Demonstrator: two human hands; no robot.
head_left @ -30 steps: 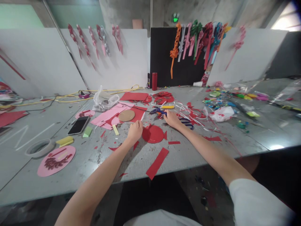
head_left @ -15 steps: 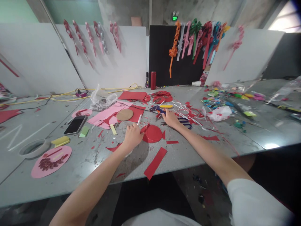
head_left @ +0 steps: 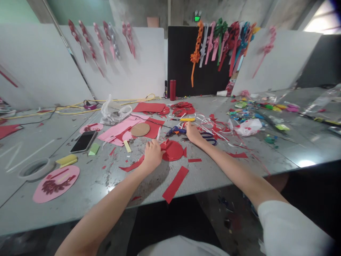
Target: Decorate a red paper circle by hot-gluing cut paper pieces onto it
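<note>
My left hand (head_left: 153, 154) is closed around a thin white stick (head_left: 159, 133) that points up past its fingers. Its thumb side rests against the left edge of a red disc (head_left: 173, 151), which has a small raised red piece on it. My right hand (head_left: 194, 133) is beside a blue glue gun (head_left: 176, 131) with an orange trigger, which lies on the table. Its fingertips are just below a yellow utility knife (head_left: 188, 119) and look slightly apart, holding nothing that I can see. Blue-handled scissors (head_left: 210, 138) lie under and beside the right wrist.
Red strips (head_left: 176, 185) and scraps litter the grey table (head_left: 213, 177). A cardboard disc (head_left: 140, 129) sits on red and pink sheets. Phone (head_left: 84, 141), tape roll (head_left: 36, 169) and pink decorated disc (head_left: 57, 183) are at left. White ribbons (head_left: 207, 122) tangle beyond the scissors.
My right hand has come off the glue gun and moved slightly up toward the yellow knife. The gun now lies lower and further left. My left hand stays by the red disc.
</note>
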